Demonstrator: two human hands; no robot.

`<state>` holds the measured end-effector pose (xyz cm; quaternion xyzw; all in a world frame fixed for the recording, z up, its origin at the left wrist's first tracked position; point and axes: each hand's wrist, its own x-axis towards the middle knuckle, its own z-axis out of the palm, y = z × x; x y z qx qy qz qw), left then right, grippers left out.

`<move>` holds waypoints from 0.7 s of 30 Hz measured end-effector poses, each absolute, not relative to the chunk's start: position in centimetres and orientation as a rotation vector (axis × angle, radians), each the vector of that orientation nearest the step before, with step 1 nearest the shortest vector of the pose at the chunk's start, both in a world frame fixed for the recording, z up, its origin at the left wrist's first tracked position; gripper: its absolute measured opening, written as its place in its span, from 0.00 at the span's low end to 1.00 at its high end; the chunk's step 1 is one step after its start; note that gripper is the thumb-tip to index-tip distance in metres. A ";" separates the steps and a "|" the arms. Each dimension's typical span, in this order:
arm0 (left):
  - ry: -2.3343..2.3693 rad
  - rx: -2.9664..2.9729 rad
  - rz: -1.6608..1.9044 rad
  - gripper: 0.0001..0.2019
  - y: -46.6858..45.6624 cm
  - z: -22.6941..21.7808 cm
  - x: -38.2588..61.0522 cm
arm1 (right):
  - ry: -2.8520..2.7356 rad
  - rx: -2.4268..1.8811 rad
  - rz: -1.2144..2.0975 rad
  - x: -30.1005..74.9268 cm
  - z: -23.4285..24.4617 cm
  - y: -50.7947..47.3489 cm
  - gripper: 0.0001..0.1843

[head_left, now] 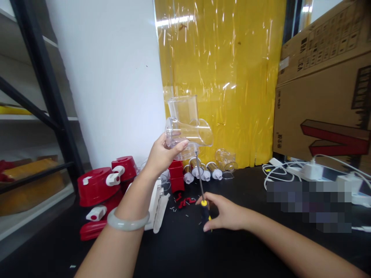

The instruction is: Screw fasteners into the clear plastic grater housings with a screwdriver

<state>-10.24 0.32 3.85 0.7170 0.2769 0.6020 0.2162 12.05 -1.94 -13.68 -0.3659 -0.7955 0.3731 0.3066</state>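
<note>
My left hand [165,152] is closed round the lower side of a clear plastic housing [191,131], a horizontal tube with a square chute on top, held up above the table. In my right hand [223,212] is a screwdriver [205,212] with a black and yellow handle. Its long metal shaft points upward, and the tip meets the underside of the clear housing. Whether a screw sits at the tip is too small to tell. Small red parts [185,201] and several tiny screws [173,209] lie on the black table below.
Red machine bodies [95,187] with white knobs stand at the left, by a white plastic part [158,208]. Behind are a red square tube [176,175], several grater drums [214,171] and a clear housing [226,156]. White cables [278,170] and a cardboard box [321,96] are at right.
</note>
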 end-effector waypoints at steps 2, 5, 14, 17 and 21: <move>0.771 1.994 1.657 0.27 0.2 3.9 -10.3 | -2.131 -0.942 0.972 12.3 -13.5 -2.1 0.40; 0.762 1.997 1.651 0.26 0.2 4.0 -10.3 | -2.186 -0.773 1.157 12.8 -13.1 -2.4 0.39; 0.738 1.991 1.646 0.26 0.1 3.9 -10.2 | -2.181 -0.928 0.975 12.5 -13.2 -2.2 0.39; 0.742 1.984 1.647 0.25 0.0 3.9 -10.3 | -2.211 -0.789 1.114 12.9 -12.9 -2.3 0.38; 0.743 1.983 1.649 0.24 0.1 3.8 -10.2 | -2.114 -0.734 1.256 12.7 -13.4 -2.1 0.35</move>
